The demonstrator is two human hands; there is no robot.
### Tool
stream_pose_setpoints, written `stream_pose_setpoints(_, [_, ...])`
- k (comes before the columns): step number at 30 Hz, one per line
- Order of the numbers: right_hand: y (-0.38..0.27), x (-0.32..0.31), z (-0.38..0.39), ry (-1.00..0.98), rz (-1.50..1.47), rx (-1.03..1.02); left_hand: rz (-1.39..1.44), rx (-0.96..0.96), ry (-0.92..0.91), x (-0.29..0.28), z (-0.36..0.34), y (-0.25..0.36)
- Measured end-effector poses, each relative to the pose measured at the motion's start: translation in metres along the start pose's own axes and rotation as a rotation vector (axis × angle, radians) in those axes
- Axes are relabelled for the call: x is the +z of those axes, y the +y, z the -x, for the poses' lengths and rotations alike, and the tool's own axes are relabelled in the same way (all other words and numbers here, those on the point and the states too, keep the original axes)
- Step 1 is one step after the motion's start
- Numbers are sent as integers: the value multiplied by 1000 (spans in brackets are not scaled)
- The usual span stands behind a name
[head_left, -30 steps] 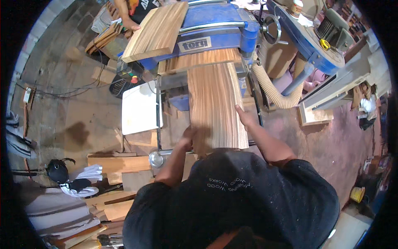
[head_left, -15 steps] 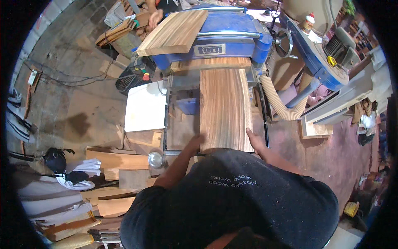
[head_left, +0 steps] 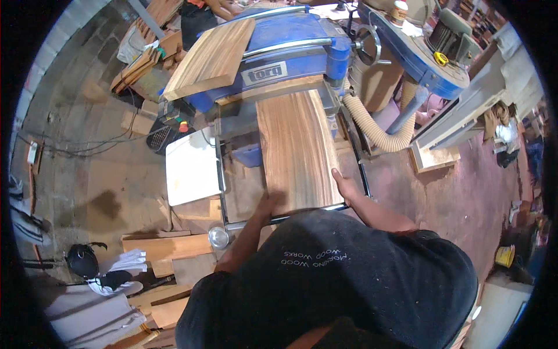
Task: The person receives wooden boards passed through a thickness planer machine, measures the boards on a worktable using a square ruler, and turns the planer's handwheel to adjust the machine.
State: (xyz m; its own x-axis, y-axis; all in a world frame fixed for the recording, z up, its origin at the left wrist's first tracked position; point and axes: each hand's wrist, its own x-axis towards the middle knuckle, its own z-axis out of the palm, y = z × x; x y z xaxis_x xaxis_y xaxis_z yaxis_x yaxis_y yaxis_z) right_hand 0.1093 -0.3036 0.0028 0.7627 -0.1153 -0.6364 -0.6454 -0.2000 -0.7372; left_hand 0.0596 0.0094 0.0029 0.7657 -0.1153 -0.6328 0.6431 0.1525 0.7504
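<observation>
A long wooden board [head_left: 296, 148] with brown and tan streaked grain lies between my two hands, its far end close to the front of a blue thickness planer [head_left: 296, 35]. My left hand [head_left: 274, 202] grips the board's near left edge; its fingers are slightly blurred. On the near right edge my right hand [head_left: 347, 186] holds on, thumb on top and the other fingers hidden below. A similar streaked board [head_left: 212, 58] rests tilted on top of the planer. A paler strip of wood [head_left: 270, 89] sits across the planer's front opening.
A white panel [head_left: 192, 168] stands left of the planer's metal frame. A ribbed hose [head_left: 375, 131] and a handwheel [head_left: 367, 45] are on its right. Wood offcuts [head_left: 165, 247] and a round metal tin [head_left: 218, 238] lie at lower left. Another person's arm [head_left: 224, 9] shows beyond the planer.
The view has turned, so the planer and the held board appear further left and tilted. Both hands keep their hold on the board's near end.
</observation>
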Motion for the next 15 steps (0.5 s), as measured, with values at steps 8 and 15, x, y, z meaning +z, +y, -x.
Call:
stream_pose_setpoints(8, [-20, 6, -50, -36, -166, -81, 247, -69, 9, 28, 22, 40])
stream_pose_setpoints(15, [-80, -2, -76, -50, -91, -127, 83, 225, 112, 17, -49, 28])
